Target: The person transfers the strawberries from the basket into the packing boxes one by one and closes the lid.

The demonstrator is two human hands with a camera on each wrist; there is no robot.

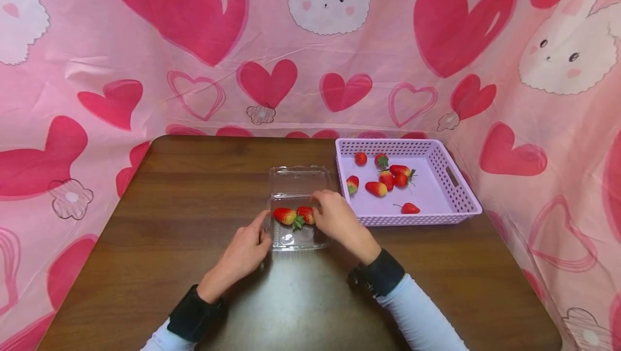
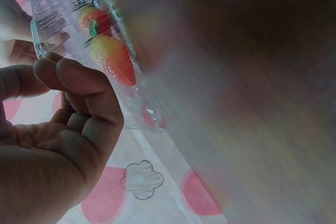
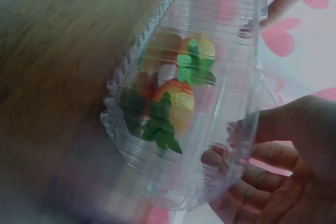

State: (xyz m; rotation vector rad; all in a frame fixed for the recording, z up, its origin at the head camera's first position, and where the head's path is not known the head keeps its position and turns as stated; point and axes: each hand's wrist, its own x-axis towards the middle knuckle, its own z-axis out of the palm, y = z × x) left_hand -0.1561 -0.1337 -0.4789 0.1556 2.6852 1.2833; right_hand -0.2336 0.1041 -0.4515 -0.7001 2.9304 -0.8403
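Note:
A clear plastic clamshell container lies on the table with its lid folded back on the far side. Two strawberries sit inside, a left one and a right one, their green leaves near the middle. My left hand pinches the container's left rim between thumb and fingers. Over the right side, my right hand reaches in with its fingertips close to the right strawberry. In the right wrist view, that hand's fingers show through the clear wall, thumb and fingers apart, holding nothing.
A lilac perforated basket stands at the back right, just beyond my right hand. Several strawberries are scattered in it. A pink curtain with hearts and rabbits surrounds the back of the brown wooden table.

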